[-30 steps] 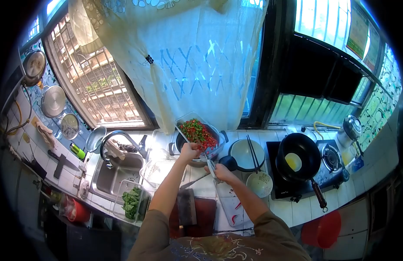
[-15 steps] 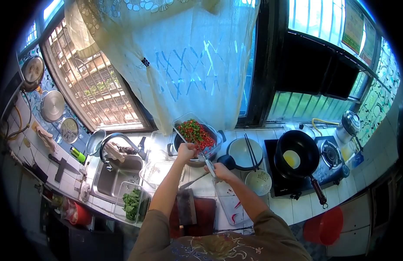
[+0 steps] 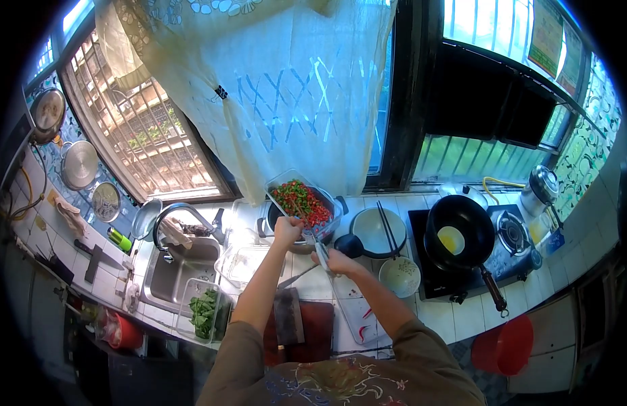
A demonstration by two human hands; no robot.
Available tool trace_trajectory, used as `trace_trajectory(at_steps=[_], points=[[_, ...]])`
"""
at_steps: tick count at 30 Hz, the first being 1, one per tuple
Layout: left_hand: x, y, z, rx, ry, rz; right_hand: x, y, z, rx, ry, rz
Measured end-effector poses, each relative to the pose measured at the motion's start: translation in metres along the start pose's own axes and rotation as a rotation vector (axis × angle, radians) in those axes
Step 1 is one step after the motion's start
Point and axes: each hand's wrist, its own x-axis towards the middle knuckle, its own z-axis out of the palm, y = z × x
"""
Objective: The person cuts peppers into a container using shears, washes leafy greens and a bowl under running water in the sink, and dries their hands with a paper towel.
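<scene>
Over the near rim of a clear plastic container (image 3: 338, 215), my left hand (image 3: 288, 232) is closed in a pinch on a chili pepper, mostly hidden by the fingers. My right hand (image 3: 340, 262) grips the pale handles of scissors (image 3: 321, 249), whose blades point at the left fingertips. Chopped red and green chilies (image 3: 301, 203) fill the container, which rests on a dark pot (image 3: 274, 218). Below my right hand, whole red chilies (image 3: 363, 331) lie on a clear tray (image 3: 347, 308).
A black ladle (image 3: 349, 245) lies beside a plate (image 3: 368, 227) bearing chopsticks (image 3: 387, 230), near a bowl (image 3: 399, 276). Right, a black pan (image 3: 472, 227) sits on the stove. Left are a sink (image 3: 171, 271) and a box of greens (image 3: 204, 312). A cleaver (image 3: 288, 318) lies on a board (image 3: 319, 331).
The whole view has shifted slightly. The scissor handles look closer together in my right hand, and both hands stay at the container's near edge.
</scene>
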Motion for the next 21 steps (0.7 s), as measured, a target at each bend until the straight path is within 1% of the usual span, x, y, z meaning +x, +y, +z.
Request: trace_trajectory(at_steps=[2,3,5,6,8,9,11,12,13,14,16,18,19,20,21], points=[[0.001,0.002,-0.001,0.06,-0.006,-0.038,0.006,0.006,0.005,-0.047,0.053,-0.29],[0.002,0.003,0.0,0.061,-0.008,-0.038,0.005,0.004,0.003,-0.047,0.055,-0.289],[0.002,0.001,0.0,0.129,0.009,0.053,0.005,0.003,-0.003,-0.118,0.025,-0.079],[0.004,-0.003,0.0,0.13,0.008,0.051,0.004,0.001,-0.005,-0.116,0.025,-0.077],[0.009,-0.013,0.002,0.114,0.043,0.169,0.002,-0.002,-0.008,-0.095,0.015,0.104],[0.012,-0.017,0.004,0.114,0.043,0.168,0.001,-0.001,-0.006,-0.095,0.014,0.104],[0.017,-0.022,0.006,0.06,0.053,0.15,0.0,0.0,-0.003,-0.068,0.011,-0.131],[0.015,-0.018,0.005,0.06,0.052,0.151,-0.003,-0.003,-0.001,-0.09,0.028,-0.201],[0.01,-0.009,0.003,0.108,0.032,0.152,-0.004,-0.005,-0.003,-0.091,0.029,-0.202],[0.005,-0.002,0.001,0.156,0.01,0.151,-0.005,-0.006,-0.003,-0.08,0.025,-0.18],[0.004,0.001,0.001,0.149,0.02,0.141,-0.002,-0.002,-0.003,-0.066,0.02,-0.156],[0.004,0.0,0.002,0.141,0.03,0.132,0.003,0.001,-0.004,-0.136,0.034,0.038],[0.005,-0.001,0.003,0.091,0.034,0.084,-0.001,-0.004,-0.006,-0.135,0.035,0.039],[0.006,-0.002,0.004,0.04,0.037,0.035,-0.006,-0.008,-0.008,-0.094,-0.009,0.117],[0.01,-0.008,0.007,0.04,0.036,0.035,-0.011,-0.015,-0.009,-0.053,-0.054,0.194]])
